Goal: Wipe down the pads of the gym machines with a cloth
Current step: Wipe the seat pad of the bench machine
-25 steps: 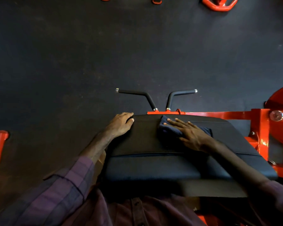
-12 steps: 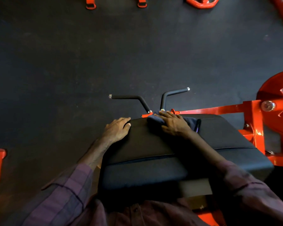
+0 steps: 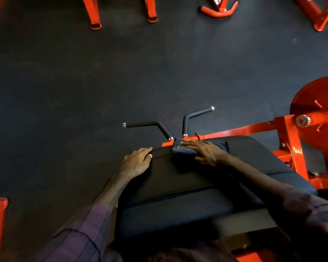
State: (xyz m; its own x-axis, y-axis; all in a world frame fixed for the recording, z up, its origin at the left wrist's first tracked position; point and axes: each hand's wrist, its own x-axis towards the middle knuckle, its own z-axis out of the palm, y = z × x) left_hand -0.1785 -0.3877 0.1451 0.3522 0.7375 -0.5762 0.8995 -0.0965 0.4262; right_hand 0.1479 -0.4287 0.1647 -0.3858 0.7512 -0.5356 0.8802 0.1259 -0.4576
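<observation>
While my left hand (image 3: 135, 163) rests spread on the near-left edge of the black pad (image 3: 180, 188) to steady me, my right hand (image 3: 203, 151) presses the dark cloth (image 3: 182, 150) flat, fingers straight, at the far edge by the handles (image 3: 193, 115).

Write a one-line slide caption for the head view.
Right hand presses a dark cloth flat at the black pad's far edge; left hand rests on its left side.

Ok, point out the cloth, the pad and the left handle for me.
cloth (image 3: 219, 145), head view, bare fold beside the wrist.
pad (image 3: 178, 178), head view, bare top surface.
left handle (image 3: 140, 124), head view, middle of the black grip.
</observation>
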